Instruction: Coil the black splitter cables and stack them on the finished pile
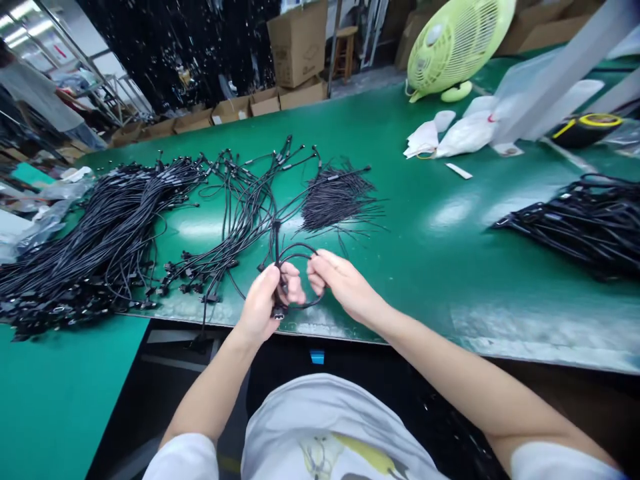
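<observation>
Head view: a green surface (425, 267) stretches across the workplace, with a big heap of black cables (135, 207) at the left and a black bundle (590, 223) at the far right. From where I stand, looser cables (240, 213) spread beside the heap, and a pile of thin black strips (335, 197) lies just beyond the hands, nearer the right one. The right grip (345, 283) is pinched on the right side of a coiled cable (311, 304); the left grip (263, 300) is clamped around its gathered left side. The coil sits between them, at the surface's near edge, its gathered part running lengthwise away from the person. A small connector (279, 313) pokes out below the left fingers, toward the body.
</observation>
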The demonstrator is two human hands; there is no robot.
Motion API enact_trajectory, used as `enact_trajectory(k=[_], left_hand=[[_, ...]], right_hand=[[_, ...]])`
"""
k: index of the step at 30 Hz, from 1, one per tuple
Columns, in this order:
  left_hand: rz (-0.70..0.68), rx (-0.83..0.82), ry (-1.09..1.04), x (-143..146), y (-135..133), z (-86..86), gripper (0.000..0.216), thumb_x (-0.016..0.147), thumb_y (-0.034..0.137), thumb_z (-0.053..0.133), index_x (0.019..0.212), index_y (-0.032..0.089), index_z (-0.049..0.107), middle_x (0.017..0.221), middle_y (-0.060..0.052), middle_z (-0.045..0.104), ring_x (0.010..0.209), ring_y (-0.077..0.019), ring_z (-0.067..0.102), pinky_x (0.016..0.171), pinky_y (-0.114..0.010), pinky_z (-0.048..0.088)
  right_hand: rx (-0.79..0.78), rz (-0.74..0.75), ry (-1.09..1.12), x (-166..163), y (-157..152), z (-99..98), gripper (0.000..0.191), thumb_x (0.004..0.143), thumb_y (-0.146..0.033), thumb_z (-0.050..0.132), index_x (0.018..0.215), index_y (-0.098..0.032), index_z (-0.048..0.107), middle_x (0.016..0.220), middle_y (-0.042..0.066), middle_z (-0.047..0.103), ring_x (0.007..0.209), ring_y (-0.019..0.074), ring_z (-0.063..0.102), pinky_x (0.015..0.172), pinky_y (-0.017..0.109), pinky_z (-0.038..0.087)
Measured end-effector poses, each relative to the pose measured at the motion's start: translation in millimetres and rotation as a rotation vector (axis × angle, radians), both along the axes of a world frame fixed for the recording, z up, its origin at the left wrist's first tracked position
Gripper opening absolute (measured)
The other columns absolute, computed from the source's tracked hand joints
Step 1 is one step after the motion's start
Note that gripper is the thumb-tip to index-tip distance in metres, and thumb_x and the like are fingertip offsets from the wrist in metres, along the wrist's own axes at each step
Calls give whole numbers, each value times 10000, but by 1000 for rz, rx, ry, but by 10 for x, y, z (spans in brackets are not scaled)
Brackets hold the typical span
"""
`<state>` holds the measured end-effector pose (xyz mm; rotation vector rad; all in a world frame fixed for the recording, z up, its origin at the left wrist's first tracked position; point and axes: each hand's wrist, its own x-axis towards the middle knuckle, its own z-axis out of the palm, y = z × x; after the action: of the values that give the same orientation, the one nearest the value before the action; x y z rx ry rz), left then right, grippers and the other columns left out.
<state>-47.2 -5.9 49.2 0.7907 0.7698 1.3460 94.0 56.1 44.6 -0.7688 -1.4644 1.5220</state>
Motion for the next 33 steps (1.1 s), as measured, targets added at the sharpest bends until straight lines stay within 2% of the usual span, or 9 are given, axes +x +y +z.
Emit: enact_trajectory(k=[4,9,11,14,17,21,27,31,33], left_hand=[[-54,-136,-184,169,9,-155,421,868,541,576,734,143,575,738,-29,577,757,-147,584,749,-280,475],[-39,-175,-341,203,-54,-203,405,923,498,507,699,161,501,518,77,313,471,-64,349,648,-226,417],[-121,-165,-279,196,-93,-180,405,926,516,485,739,159,526,516,73,329,480,-72,370,668,-240,415],[-184,-114,-187,220,-142,-146,439,920,551,468,758,151,550,517,50,378,492,-86,410,587,-219,362],[-81,-100,-167,257,-154,-121,382,913,530,506,862,158,575,548,57,395,479,-74,380,562,-210,348],[19,-125,-145,263,-142,-113,333,890,504,570,881,171,569,582,67,412,523,-71,413,771,-273,437],[-92,-61,85,207,-162,-199,368,917,515,512,883,154,577,561,68,395,521,-84,397,768,-284,417],[-177,6,429,158,-157,-240,378,945,514,438,909,158,561,629,35,441,571,-112,416,632,-259,360],[-243,8,571,142,-146,-242,396,947,524,414,833,167,545,653,18,467,599,-124,432,626,-264,352]], right_hand=[[-228,-136,245,-79,-117,-46,401,879,-546,553,735,-189,442,648,-62,352,474,43,273,423,188,227],[-621,344,335,180,-68,100,332,822,-414,693,755,-153,498,604,-78,319,502,37,316,508,175,375],[-753,408,413,252,-38,120,327,789,-395,733,791,-132,538,599,-88,303,475,21,264,466,146,348],[-835,403,491,244,-13,86,386,782,-469,725,824,-116,573,567,-110,230,427,11,109,347,117,181],[-824,382,516,194,-13,69,463,790,-578,664,773,-126,561,560,-104,207,430,22,104,338,121,172],[-795,271,587,219,-46,163,462,865,-566,573,681,-151,493,593,-74,221,464,45,200,415,144,302],[-705,161,634,232,-183,174,335,867,-411,640,697,-156,507,635,-55,314,508,48,305,484,163,372],[-487,25,525,179,-310,90,360,737,-444,767,934,-193,601,879,6,579,784,106,566,677,224,500],[-427,-8,444,160,-355,45,417,742,-458,751,1034,-214,580,929,23,618,817,138,603,647,248,517]])
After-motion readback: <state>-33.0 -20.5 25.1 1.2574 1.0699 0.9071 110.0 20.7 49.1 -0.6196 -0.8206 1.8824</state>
